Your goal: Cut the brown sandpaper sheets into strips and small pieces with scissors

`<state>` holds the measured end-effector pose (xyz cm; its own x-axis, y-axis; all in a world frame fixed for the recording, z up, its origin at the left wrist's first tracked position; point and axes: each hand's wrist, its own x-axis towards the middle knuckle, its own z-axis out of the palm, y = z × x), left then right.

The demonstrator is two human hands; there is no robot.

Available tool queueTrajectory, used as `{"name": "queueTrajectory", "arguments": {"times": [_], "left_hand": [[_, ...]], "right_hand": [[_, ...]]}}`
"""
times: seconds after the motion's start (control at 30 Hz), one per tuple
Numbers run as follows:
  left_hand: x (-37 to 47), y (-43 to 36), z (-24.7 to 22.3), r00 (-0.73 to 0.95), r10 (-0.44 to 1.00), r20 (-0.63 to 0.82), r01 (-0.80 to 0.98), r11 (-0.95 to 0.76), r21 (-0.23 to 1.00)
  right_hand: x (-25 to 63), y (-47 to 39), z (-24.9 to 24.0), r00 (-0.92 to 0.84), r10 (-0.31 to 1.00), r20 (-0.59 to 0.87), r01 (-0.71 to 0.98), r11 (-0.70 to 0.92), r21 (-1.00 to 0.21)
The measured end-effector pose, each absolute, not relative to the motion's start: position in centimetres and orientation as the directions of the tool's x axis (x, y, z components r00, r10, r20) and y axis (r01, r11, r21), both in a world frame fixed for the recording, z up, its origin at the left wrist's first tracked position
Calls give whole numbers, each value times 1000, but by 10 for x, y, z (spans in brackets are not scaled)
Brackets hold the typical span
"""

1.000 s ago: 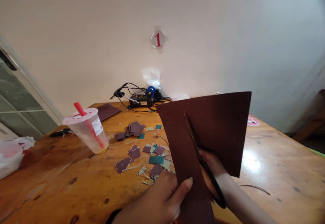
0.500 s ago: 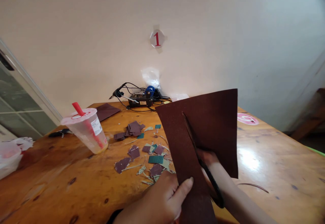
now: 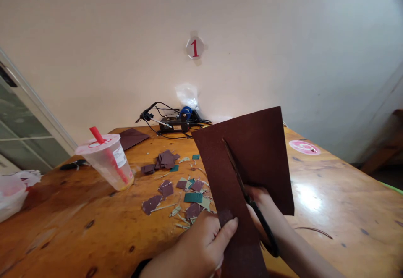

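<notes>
A dark brown sheet (image 3: pixel 261 156), leather-like or stiff paper, stands tilted up over the table. My left hand (image 3: pixel 208 244) pinches its lower left strip, thumb on the near face. Scissors (image 3: pixel 262 227) with black handles are in my right hand (image 3: pixel 260 202), whose fingers are partly hidden behind the sheet and the handles. The scissors' blades lie along a long slit in the sheet, tips pointing up toward its top edge. Left of the slit a strip hangs down past my left hand. Behind my left hand lie brown, green and pale scraps (image 3: pixel 193 198).
A plastic cup (image 3: pixel 110 164) with a red straw stands at the left. A pile of brown pieces (image 3: pixel 165 160) lies mid-table. Farther back are a black device with cables (image 3: pixel 174 123) and another brown sheet (image 3: pixel 134 138). A plastic bag (image 3: pixel 14 194) sits at the far left.
The sheet's right part has swung left and its right edge now leans. The scissors' tips have shifted slightly left and up. Both hands keep their hold.
</notes>
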<state>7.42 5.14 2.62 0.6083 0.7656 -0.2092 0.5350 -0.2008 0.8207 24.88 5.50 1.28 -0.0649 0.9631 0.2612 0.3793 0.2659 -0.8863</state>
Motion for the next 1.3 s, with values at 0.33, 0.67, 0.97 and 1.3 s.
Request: {"name": "queueTrajectory", "arguments": {"times": [0.33, 0.67, 0.97, 1.3], "left_hand": [[74, 50, 31, 503, 835, -224, 660, -204, 723], [67, 43, 25, 483, 858, -175, 769, -320, 553], [69, 39, 18, 530, 829, -180, 748, -356, 560], [59, 43, 1, 534, 832, -148, 704, -340, 623]], "right_hand": [[255, 59, 5, -69, 955, 288, 336, 294, -895], [262, 58, 14, -69, 963, 261, 355, 268, -895], [263, 58, 9, -13, 957, 289, 501, 257, -826], [261, 56, 21, -21, 962, 273, 508, 245, -826]]}}
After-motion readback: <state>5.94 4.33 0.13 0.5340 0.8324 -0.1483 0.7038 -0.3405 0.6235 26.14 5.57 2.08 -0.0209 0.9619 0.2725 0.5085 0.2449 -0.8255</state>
